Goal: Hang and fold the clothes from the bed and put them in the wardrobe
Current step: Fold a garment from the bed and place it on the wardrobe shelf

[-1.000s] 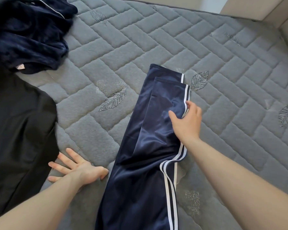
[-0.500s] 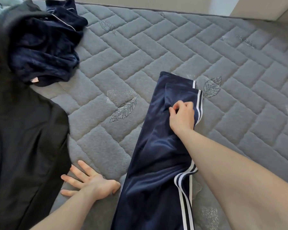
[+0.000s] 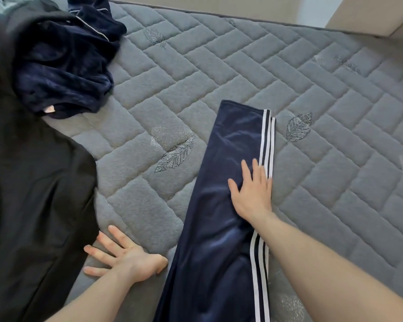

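Observation:
Shiny navy track trousers [image 3: 219, 228] with white side stripes lie lengthwise on the grey quilted mattress [image 3: 323, 135], legs stacked one on the other. My right hand [image 3: 251, 191] lies flat on them, fingers straight and spread, pressing beside the striped edge. My left hand [image 3: 123, 256] rests palm down on the bare mattress to the left of the trousers, fingers spread, its fingertips near the black garment [image 3: 33, 205].
A crumpled dark navy velvety garment [image 3: 65, 68] with thin white piping lies at the back left, partly over the black garment. Beige wall and furniture panels [image 3: 370, 17] border the mattress's far edge.
My right hand let go of the pinched upper trouser leg and now lies flat on it. The leg ends are lined up and the cloth is smoother. My left hand stayed put.

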The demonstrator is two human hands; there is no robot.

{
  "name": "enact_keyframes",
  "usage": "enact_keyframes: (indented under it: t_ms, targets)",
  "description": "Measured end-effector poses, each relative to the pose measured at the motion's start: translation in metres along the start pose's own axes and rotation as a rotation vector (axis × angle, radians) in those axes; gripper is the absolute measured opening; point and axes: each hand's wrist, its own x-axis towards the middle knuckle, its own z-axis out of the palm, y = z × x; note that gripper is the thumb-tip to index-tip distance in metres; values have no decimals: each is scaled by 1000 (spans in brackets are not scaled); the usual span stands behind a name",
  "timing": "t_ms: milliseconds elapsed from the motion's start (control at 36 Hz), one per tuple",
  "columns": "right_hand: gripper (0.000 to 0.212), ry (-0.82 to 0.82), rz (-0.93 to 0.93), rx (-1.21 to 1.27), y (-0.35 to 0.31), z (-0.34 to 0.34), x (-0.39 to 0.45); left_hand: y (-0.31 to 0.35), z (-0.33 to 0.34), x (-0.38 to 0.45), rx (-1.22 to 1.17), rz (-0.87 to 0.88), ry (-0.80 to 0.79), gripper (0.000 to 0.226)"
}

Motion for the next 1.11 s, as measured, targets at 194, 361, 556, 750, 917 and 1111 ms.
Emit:
enact_keyframes:
  t_ms: [194, 361, 556, 750, 917, 1111]
  targets:
    - [66, 72, 38, 64, 51, 12, -68, -1, 2, 0, 4, 7, 17, 155]
    - [69, 37, 58, 213, 64, 16, -95, -4, 3, -4, -2, 27, 34, 156]
    - [75, -49, 87, 424, 73, -1, -100, -8, 3, -10, 16, 55, 84, 152]
    - [84, -25, 275, 643, 64, 0, -159, -16, 9, -9, 12, 83, 170, 156]
    - [20, -52, 282, 509, 76, 10, -229, -40, 13, -15, 15, 216, 210, 149]
    - [11, 117, 426, 597, 85, 17, -267, -108, 42, -44, -354, 529, 165, 122]
